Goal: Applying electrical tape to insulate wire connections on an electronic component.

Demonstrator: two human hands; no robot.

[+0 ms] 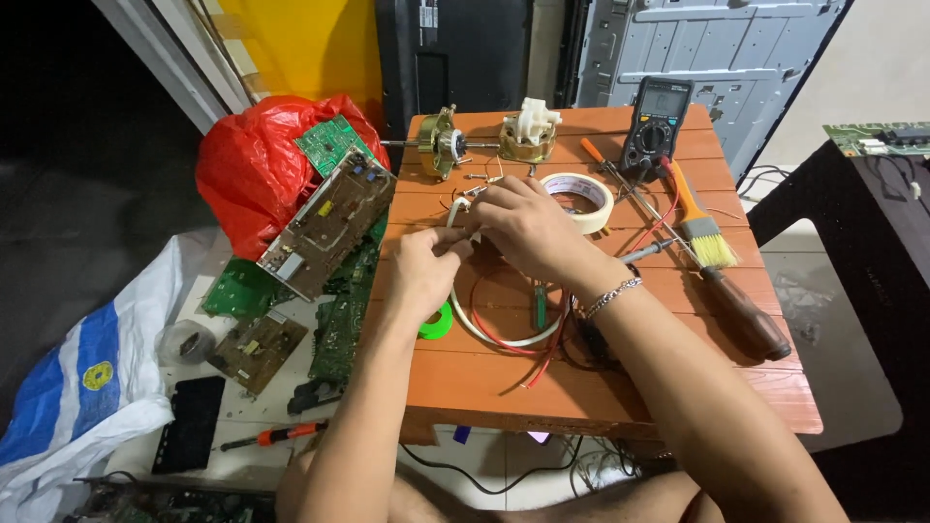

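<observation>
Bare forearms reach up from the lower edge, over a low orange-brown slatted wooden table (620, 392) that stands on a pale floor. Below its near edge, black cables trail across the floor, and to the left lie an orange-handled screwdriver (276, 436), a flat black rectangular panel (191, 423) and a white woven sack with a blue stripe (77, 387). On the tabletop, a loop of white insulated cable (494, 339) curves round beside thin red wires (518, 347), with a small green roll of tape (438, 323) just left of it. Above that loop the left hand (426, 271) is closed, pinching the upper end of the white cable between fingers and thumb, and the right hand (528, 228), with a silver chain bracelet on its wrist, is curled shut on the same cable end, the two hands touching. To the right lie a dark brown wooden-handled tool (746, 318) and a paintbrush with an orange handle and pale bristles (702, 223). Behind the hands sits a cream roll of masking tape (586, 199). At the far edge stand a brass-coloured motor with a shaft (441, 142), a second motor with a white plastic top (528, 131) and a black digital multimeter (656, 121). Left of the table, green circuit boards (320, 242) spill beside a red plastic bag (252, 165). Beyond stand a grey metal panel (707, 58), a black panel and a yellow wall.
</observation>
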